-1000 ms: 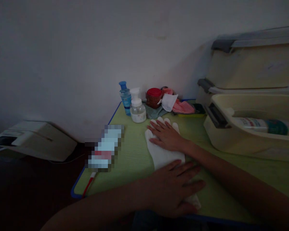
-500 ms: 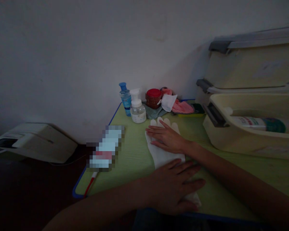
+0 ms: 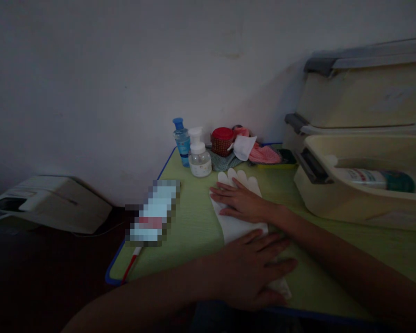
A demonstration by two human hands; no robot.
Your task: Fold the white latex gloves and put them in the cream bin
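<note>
A white glove (image 3: 241, 233) lies flat on the green table (image 3: 194, 217), its fingers pointing toward the wall. My right hand (image 3: 241, 201) rests open on the palm of the glove, fingers stretched to the left. Nearer the table's front edge, my left hand (image 3: 253, 268) lies open across the cuff part, fingers spread to the right and covering much of it. Neither hand grips anything. Beyond the glove's fingertips stands a clear pump bottle (image 3: 200, 162) with a white top.
A phone (image 3: 154, 212) with a red cable lies at the left edge. Behind stand a blue bottle (image 3: 182, 143), a red-lidded container (image 3: 222, 141) and a pink cloth (image 3: 265, 154). An open beige bin (image 3: 333, 201) holding a bottle (image 3: 377, 179) is at right; a white box (image 3: 65, 203) sits left.
The whole view has shifted very slightly. Both hands stay on the glove in nearly the same places.
</note>
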